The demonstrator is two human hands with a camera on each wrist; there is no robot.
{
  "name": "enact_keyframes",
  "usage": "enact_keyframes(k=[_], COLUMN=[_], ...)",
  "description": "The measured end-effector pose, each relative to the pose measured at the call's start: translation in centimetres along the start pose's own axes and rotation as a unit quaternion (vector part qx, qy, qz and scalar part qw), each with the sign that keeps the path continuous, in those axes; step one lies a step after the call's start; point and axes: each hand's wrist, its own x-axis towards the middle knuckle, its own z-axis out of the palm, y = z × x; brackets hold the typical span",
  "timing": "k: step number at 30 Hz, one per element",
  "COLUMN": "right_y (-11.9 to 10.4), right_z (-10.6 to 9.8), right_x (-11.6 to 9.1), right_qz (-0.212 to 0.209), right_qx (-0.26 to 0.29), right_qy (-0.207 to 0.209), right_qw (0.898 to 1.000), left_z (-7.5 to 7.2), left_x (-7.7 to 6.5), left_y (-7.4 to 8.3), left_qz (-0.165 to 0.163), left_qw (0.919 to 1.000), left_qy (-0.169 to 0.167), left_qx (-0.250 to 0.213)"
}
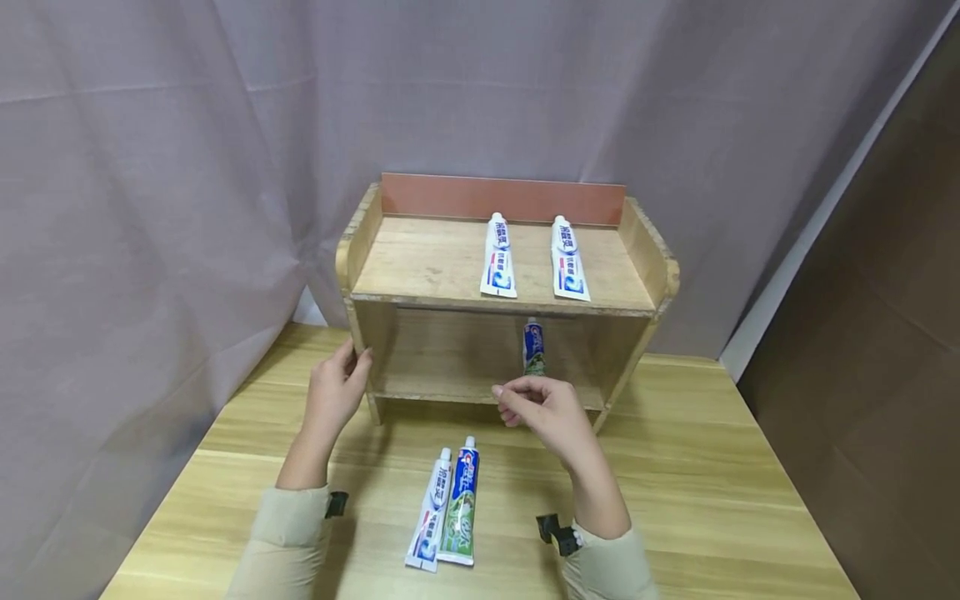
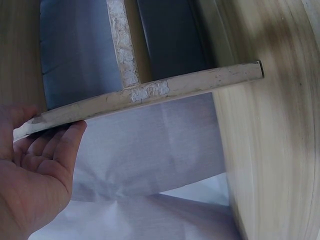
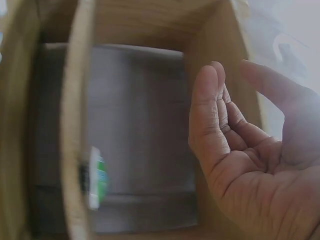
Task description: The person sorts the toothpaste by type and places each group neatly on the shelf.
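Table [image 1: 697, 467] carries shelf [image 1: 427, 258] and two tubes [image 1: 460, 504]; shelf carries apparently three tubes [image 1: 498, 258].

Three toothpaste tubes [image 1: 498, 260] on rack [image 1: 427, 258], two before.

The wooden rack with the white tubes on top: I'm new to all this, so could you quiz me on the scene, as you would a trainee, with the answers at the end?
1. Count: how many white toothpaste tubes lie on the top board of the wooden rack?
2. True or false: the person's right grip is holding something.
3. Fill in the blank: the person's left grip holds the rack's ____.

Key:
1. Two, side by side and apart.
2. False; its fingers are empty.
3. Left side panel, with the thumb on one face and the fingers on the other.
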Motion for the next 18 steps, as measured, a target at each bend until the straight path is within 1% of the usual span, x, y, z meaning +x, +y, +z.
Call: enact_keyframes(k=[5,8,13,18], right_y=[1.9,3.5,6.1,7.9], right_z=[1.6,2.6,3.9,4.6], right_x=[-0.4,-0.6,-1.1,-1.6], right_qz=[0.012,0.018,0.035,0.052], right_qx=[0.001,-0.003,-0.03,-0.048], right_qy=[-0.009,-0.015,-0.029,-0.034], right_qw=[1.0,1.0,0.999,0.997], left_z=[-0.1,-0.1,-0.1,-0.1], left_x=[0.1,0.1,-0.1,0.0], left_y=[-0.1,-0.1,-0.1,-0.2], left_qz=[0.002,0.003,0.004,0.008], left_qw=[1.0,1.0,1.0,0.9999], left_qy=[-0.002,-0.001,-0.003,-0.002], left_qx=[0.005,0.004,0.004,0.007])
